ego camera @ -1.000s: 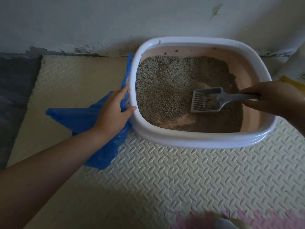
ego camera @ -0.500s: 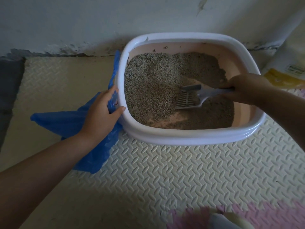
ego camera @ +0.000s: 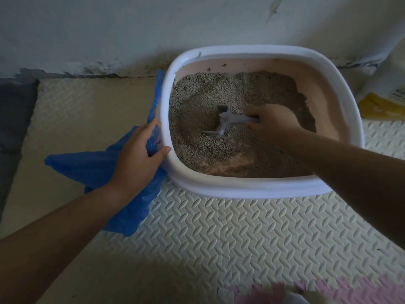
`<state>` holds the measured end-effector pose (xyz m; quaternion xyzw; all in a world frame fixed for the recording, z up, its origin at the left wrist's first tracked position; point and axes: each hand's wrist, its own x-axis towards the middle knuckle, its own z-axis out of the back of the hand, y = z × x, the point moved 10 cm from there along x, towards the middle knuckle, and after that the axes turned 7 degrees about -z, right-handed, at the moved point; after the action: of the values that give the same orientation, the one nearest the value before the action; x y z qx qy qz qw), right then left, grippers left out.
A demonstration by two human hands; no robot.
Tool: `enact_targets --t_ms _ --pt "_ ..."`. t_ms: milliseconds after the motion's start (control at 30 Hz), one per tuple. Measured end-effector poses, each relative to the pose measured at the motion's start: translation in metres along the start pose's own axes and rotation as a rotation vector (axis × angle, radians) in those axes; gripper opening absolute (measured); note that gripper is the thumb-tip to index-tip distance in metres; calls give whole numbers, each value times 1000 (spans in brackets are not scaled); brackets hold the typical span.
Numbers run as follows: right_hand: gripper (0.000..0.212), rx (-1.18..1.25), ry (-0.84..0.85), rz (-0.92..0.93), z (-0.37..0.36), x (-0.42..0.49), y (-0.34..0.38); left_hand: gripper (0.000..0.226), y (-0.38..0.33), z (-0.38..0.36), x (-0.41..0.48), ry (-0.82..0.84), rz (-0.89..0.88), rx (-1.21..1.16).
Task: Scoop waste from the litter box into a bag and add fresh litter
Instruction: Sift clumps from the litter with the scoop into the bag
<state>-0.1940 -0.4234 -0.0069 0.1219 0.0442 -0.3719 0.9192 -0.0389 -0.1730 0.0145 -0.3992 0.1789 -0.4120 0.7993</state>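
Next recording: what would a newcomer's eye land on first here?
A white-rimmed plastic litter box with a pink inside sits mid-frame against the wall, partly filled with grey granular litter. In it, the right hand grips a grey plastic scoop dug into the litter. At the box's left rim, the left hand holds a crumpled blue plastic bag.

no readable text, sack label (ego camera: 397,93) blurred

Litter box (ego camera: 252,189) on floor mat (ego camera: 241,238), wall (ego camera: 131,29) behind. Bag (ego camera: 92,165) left of box, touching rim. Scoop (ego camera: 228,119) in litter (ego camera: 208,88). Sack (ego camera: 385,88) right of box.
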Motion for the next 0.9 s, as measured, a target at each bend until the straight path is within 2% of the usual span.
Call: enact_targets --t_ms 167,367,533,733,900 --pt "19 58 36 -9 -31 14 14 67 -1 0 0 -1 -4 12" --pt "13 169 -10 25 -20 -1 -7 66 -1 1 -1 -6 -1 28" --pt "23 360 -54 -124 -12 -20 -32 66 -3 0 -2 0 14 2" --pt "11 316 -125 -55 5 -41 -28 66 -5 -1 -2 19 18 13" --pt "18 330 -179 -41 17 -54 -29 66 -6 0 -1 13 13 31"
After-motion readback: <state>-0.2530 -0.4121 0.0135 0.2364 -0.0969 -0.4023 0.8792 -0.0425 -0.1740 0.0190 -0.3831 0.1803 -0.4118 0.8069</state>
